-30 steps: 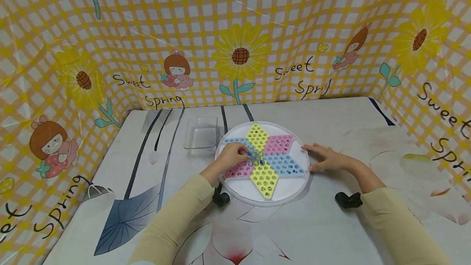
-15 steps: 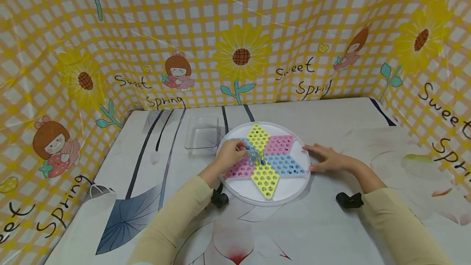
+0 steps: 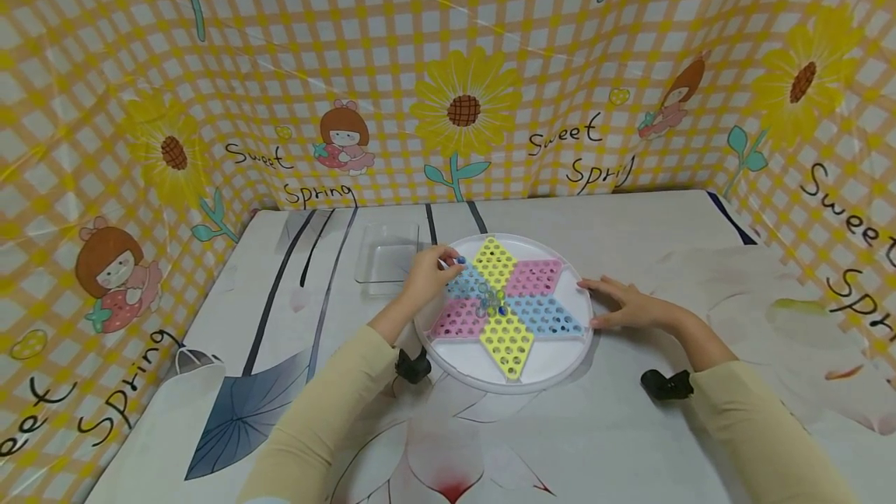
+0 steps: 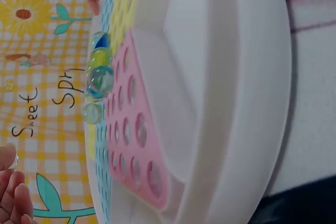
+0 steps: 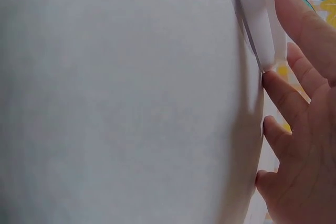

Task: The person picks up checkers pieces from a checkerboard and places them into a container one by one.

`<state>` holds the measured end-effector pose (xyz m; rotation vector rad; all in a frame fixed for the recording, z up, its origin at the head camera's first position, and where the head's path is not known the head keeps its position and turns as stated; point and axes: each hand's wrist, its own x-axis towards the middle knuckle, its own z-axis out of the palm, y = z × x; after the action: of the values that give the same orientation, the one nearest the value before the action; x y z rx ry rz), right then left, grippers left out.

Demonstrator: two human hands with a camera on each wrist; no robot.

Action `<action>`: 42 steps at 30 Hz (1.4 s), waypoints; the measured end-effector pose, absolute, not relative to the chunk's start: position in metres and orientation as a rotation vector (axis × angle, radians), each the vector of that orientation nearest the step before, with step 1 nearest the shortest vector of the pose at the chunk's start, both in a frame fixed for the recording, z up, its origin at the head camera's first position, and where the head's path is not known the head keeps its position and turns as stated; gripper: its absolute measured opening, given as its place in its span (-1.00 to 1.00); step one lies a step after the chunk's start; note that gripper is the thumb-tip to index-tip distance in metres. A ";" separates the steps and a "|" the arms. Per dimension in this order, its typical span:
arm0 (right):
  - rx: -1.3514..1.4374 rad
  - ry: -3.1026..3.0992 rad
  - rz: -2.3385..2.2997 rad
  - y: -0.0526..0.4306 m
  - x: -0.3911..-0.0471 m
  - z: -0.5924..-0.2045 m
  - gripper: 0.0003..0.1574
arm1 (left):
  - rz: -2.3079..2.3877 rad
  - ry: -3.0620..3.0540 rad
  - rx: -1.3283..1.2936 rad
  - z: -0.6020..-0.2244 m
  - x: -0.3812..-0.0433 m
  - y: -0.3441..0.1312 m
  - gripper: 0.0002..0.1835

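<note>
A round white Chinese checkers board (image 3: 549, 360) lies on the table, its star made of yellow, pink and blue points with holes. Several glass marbles (image 3: 492, 302) cluster at its centre, also visible along the board edge in the left wrist view. Over the far-left blue point, my left hand (image 3: 423, 278) pinches a blue marble (image 3: 461, 260) between thumb and fingertips. That hand shows only partly at the lower left of the left wrist view. My right hand (image 3: 630, 306) touches the board's right rim, with thumb and fingers spread apart, as the right wrist view (image 5: 310, 140) shows.
A clear rectangular box (image 3: 385, 274) stands behind the board at left. Black wrist cameras (image 3: 413, 366) hang below the sleeves. A checked yellow cloth (image 3: 392, 37) walls off the back and sides. The tabletop (image 3: 630, 449) carries a printed flower pattern.
My left hand has moved from the marble cluster at the centre up and left to the blue point, carrying a marble. The right hand stays at the rim. The view has shifted slightly.
</note>
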<state>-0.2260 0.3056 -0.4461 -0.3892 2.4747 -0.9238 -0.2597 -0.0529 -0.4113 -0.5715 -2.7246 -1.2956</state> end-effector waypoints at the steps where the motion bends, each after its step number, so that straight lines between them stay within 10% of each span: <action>1: -0.389 2.475 -0.924 0.306 -0.226 -0.446 0.02 | -1.306 -2.722 -0.559 -0.410 -0.260 -0.054 -0.81; 42: -0.398 2.480 -0.941 0.304 -0.222 -0.445 0.02 | -1.521 -2.582 -0.084 -0.413 -0.286 -0.137 -0.71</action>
<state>-0.2221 0.3039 -0.4446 -0.3984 2.4797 -0.9406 -0.2864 -0.1375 -0.4127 -0.0842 -2.5821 -1.5214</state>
